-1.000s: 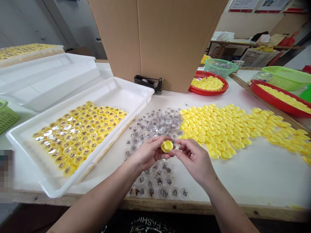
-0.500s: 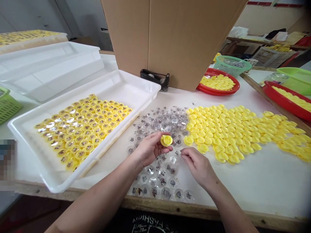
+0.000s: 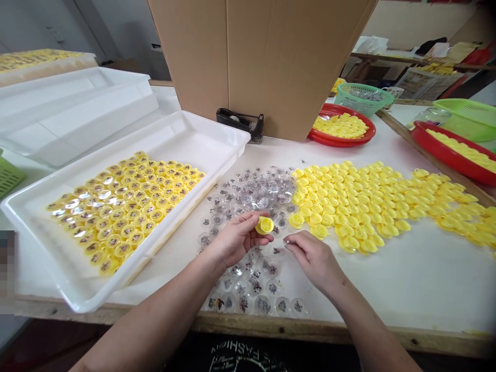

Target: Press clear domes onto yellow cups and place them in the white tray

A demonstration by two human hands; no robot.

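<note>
My left hand (image 3: 237, 238) holds a yellow plastic cap (image 3: 265, 225) in its fingers, with the cap's hollow side tilted up. My right hand (image 3: 313, 260) is curled, fingertips together, a short gap from the cap. Nothing shows between those fingertips. Clear plastic capsule halves (image 3: 251, 287) with small printed figures are spread on the table under both hands, and they thicken into a heap (image 3: 256, 188) beyond them. To the right lies a broad layer of loose yellow caps (image 3: 368, 209).
A white tray (image 3: 170, 138) on the left holds rows of yellow capsules. Behind it are stacked white trays (image 3: 77, 111). Ahead stand a cardboard panel (image 3: 263, 62), a tape dispenser (image 3: 240, 124), a red plate of yellow caps (image 3: 341, 129), and a green basket (image 3: 362, 98).
My right hand has drawn back from the cap to the right and no longer touches it. The yellow cap stays in my left hand. The view has shifted slightly.
</note>
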